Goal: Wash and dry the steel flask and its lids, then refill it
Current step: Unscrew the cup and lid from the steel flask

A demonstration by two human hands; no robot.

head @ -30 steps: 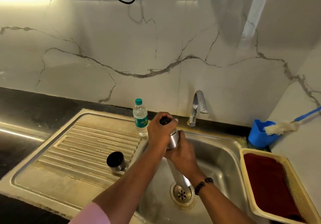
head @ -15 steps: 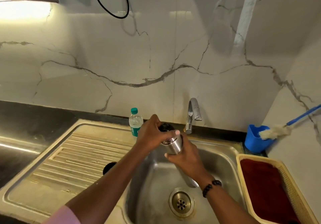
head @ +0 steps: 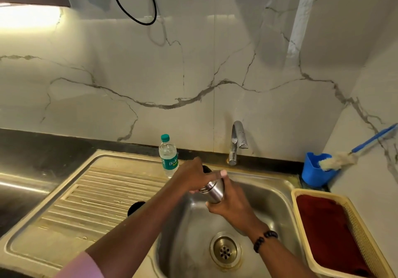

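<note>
Evidently an opening step: over the sink [head: 277,193], right hand [head: 231,207] grips the flask [head: 213,192], left hand [head: 192,177] clasps its lid [head: 207,169]; next it needs twisting free.

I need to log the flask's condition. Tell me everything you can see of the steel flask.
The steel flask is a slim brushed-metal cylinder, held tilted over the sink basin. The right hand grips its body from below; the left hand wraps its top, where a dark inner lid peeks out. Its base is hidden.
</note>
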